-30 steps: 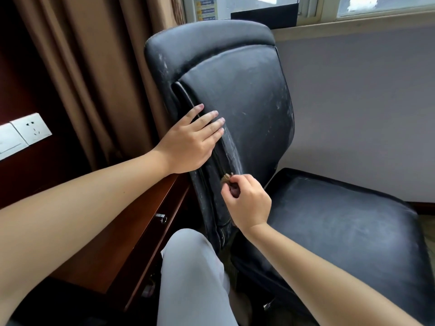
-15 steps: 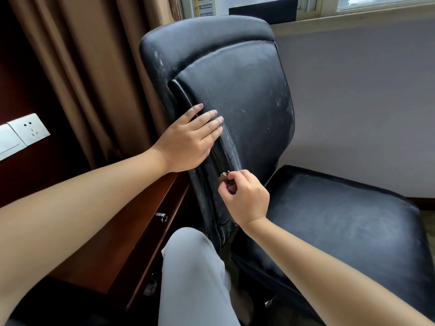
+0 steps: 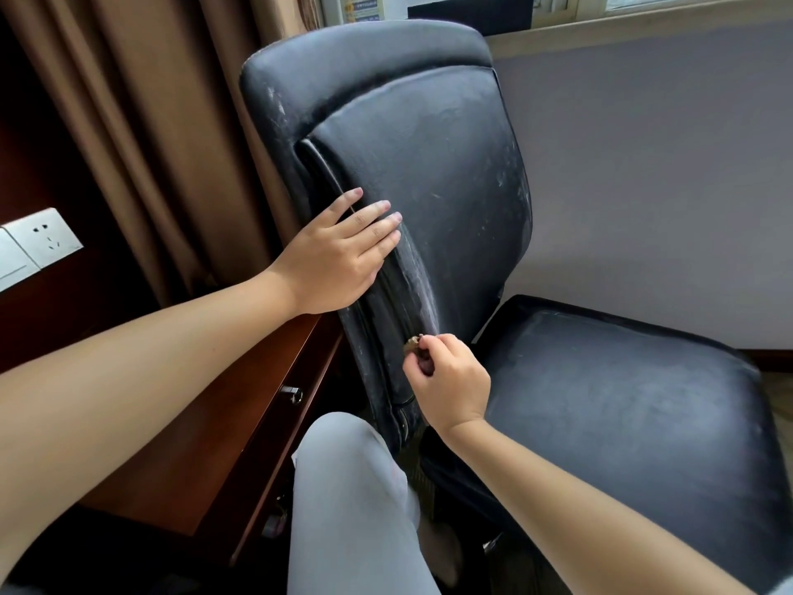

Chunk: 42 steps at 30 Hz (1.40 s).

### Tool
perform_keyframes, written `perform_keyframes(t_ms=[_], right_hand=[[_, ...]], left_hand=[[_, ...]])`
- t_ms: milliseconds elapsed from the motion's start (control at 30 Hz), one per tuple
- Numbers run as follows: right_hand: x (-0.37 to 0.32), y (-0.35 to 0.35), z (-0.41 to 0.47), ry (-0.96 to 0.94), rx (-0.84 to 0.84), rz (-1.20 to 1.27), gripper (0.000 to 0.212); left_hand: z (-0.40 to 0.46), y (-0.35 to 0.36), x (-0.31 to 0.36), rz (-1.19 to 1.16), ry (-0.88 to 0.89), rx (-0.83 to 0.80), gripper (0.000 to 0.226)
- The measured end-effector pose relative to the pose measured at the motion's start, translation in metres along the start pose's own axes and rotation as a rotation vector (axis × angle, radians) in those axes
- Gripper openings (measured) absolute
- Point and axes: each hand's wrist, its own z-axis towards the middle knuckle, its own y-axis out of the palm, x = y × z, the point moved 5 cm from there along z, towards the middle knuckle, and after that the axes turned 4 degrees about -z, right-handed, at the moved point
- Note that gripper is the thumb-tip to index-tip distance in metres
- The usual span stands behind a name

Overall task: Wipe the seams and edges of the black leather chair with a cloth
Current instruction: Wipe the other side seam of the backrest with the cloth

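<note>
Now right hand (image 3: 450, 380) with cloth (image 3: 413, 346) slightly higher on chair (image 3: 429, 186) seam, left hand (image 3: 339, 259) unmoved

The dark reddish-brown polished wooden surface (image 3: 240, 427) runs along the left, its long front edge slanting toward the back of the worn black leather chair (image 3: 429, 186), which stands just beside its far end. A small metal drawer knob (image 3: 292, 393) sticks out of the front panel under the edge. A strip of brownish floor (image 3: 779, 407) shows at the right, beyond the chair's seat.
</note>
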Motion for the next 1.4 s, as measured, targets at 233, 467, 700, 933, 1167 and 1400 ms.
perform_keyframes(t_ms=[233,467,700,933,1167,1400], right_hand=[[-0.038,-0.015,0.054,-0.038,0.085,0.109,0.010],[-0.006,-0.004,0.008,-0.083,0.041,0.002,0.019],[-0.016,-0.011,0.022,-0.047,0.038,0.013,0.008],[-0.024,-0.007,0.033,-0.072,0.022,0.047,0.012],[-0.010,-0.008,0.018,-0.053,0.019,0.009,0.018],[-0.031,-0.011,0.046,-0.152,0.074,0.065,0.017]], left_hand=[[0.001,0.001,0.003,0.005,0.001,-0.017,0.036],[0.000,0.000,0.001,0.014,0.031,-0.016,0.035],[0.002,0.000,0.003,0.017,0.017,-0.030,0.036],[0.001,0.002,0.005,0.014,-0.003,-0.029,0.036],[0.002,0.004,0.009,0.013,0.000,-0.001,0.034],[0.001,0.005,0.009,0.001,0.009,-0.028,0.036]])
